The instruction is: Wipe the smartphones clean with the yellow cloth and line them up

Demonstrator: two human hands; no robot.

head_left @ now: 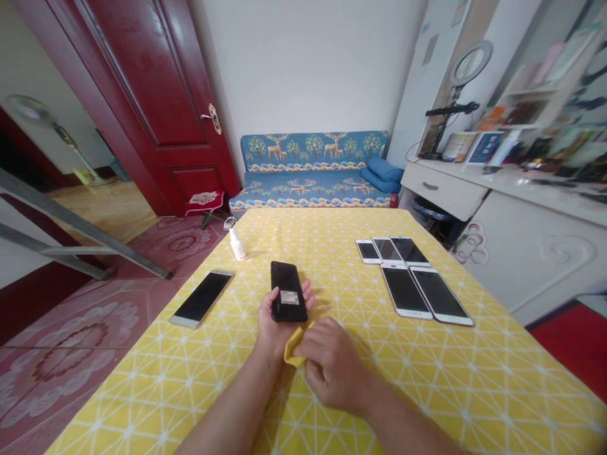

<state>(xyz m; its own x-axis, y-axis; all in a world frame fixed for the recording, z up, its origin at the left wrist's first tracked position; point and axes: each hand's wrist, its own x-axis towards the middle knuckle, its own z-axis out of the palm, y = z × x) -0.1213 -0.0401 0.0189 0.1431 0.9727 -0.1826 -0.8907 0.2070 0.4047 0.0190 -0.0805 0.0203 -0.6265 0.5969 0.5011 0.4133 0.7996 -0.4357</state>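
Note:
My left hand (pixel 275 319) holds a black smartphone (pixel 286 278) above the table, thumb on one edge and fingers round the other. A pale label sits near the phone's lower end. My right hand (pixel 332 357) is closed on a yellow cloth (pixel 294 354), just below the phone and close to my left wrist. To the left lies another smartphone (pixel 202 298) with a dark screen and light frame. A white spray bottle (pixel 237 245) stands upright beyond it.
Several white-framed phones (pixel 406 292) lie grouped on the right of the yellow patterned tablecloth (pixel 227 385). Past the far table edge is a blue sofa (pixel 303 183). A white desk (pixel 446 189) with a ring light stands at right, a metal frame (pixel 85 251) at left.

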